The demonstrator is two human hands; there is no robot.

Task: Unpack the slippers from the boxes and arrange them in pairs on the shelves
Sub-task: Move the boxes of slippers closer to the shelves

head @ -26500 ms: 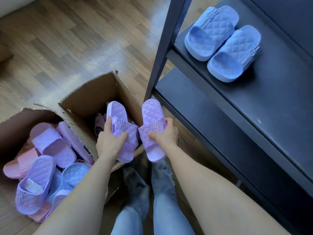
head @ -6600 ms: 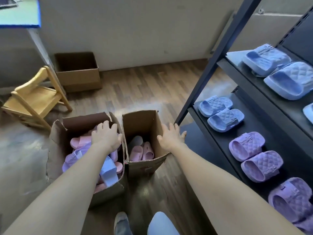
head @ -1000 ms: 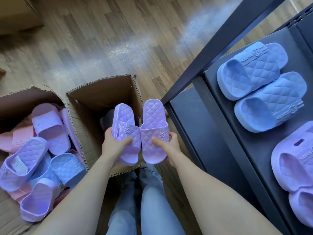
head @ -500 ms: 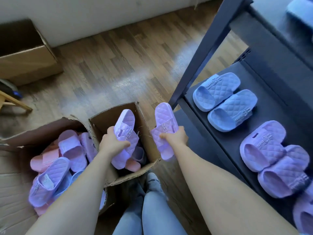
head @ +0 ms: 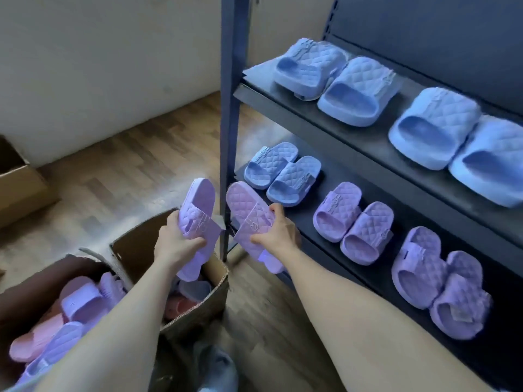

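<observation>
A dark shelving unit (head: pixel 230 108) fills the right half of the frame, with its upright post at centre. On the upper shelf (head: pixel 376 137) two pairs of blue quilted slippers are set side by side: the first blue pair (head: pixel 311 66) at upper centre and the second blue pair (head: pixel 433 123) toward the right edge. On the lower shelf (head: pixel 301 220) three pairs are lined up: a small blue pair (head: pixel 294 176) nearest the post, a middle purple pair (head: pixel 336 210), and an end purple pair (head: pixel 418 267) at lower right.

The left half is taken up by a wooden floor (head: pixel 113 171) and a pale wall (head: pixel 99 66). At lower left an open large box (head: pixel 31 284) is seen with purple and pink loose slippers (head: pixel 79 304) jumbled inside. Just beside it, at lower centre, stands an open second box (head: pixel 135 250) with a few more slippers in it. A third box (head: pixel 19 188) is cut off by the left edge.

Above the second box two purple slippers are held toe-up and apart. The left-hand slipper (head: pixel 198 210) is gripped across its strap by the left hand (head: pixel 175 244). The right-hand slipper (head: pixel 249 213) is gripped at its middle by the right hand (head: pixel 278 233), just in front of the lower shelf's edge by the post.
</observation>
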